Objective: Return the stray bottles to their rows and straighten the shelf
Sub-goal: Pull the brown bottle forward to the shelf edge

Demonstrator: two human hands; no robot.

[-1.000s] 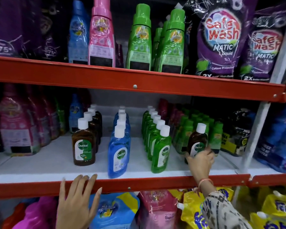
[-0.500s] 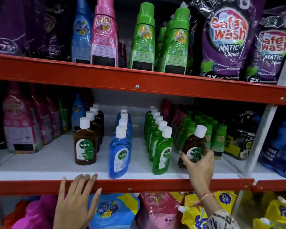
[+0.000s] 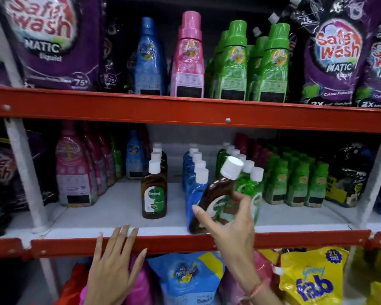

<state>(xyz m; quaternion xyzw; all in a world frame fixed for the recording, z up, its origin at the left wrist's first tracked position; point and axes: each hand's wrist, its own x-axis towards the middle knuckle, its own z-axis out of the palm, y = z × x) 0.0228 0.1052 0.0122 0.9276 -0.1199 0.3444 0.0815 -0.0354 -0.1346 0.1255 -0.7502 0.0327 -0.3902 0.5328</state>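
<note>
My right hand [image 3: 231,225] grips a brown Dettol bottle [image 3: 213,194] with a white cap, tilted to the right and lifted in front of the blue row [image 3: 195,179] and the green row [image 3: 250,186]. A row of brown Dettol bottles [image 3: 154,192] stands to the left on the white middle shelf [image 3: 110,212]. My left hand [image 3: 113,267] rests flat with spread fingers on the shelf's red front edge [image 3: 174,243], holding nothing.
Small green bottles [image 3: 295,181] and dark pouches [image 3: 348,177] fill the shelf's right side, pink bottles [image 3: 75,172] its left. Tall bottles and purple Safe Wash pouches [image 3: 332,51] stand above. Refill pouches [image 3: 308,280] lie below. White uprights [image 3: 24,170] flank the bay.
My right hand lifted the brown bottle from beside the small green bottles and carried it left, in front of the blue and green rows. My left hand stayed on the edge.
</note>
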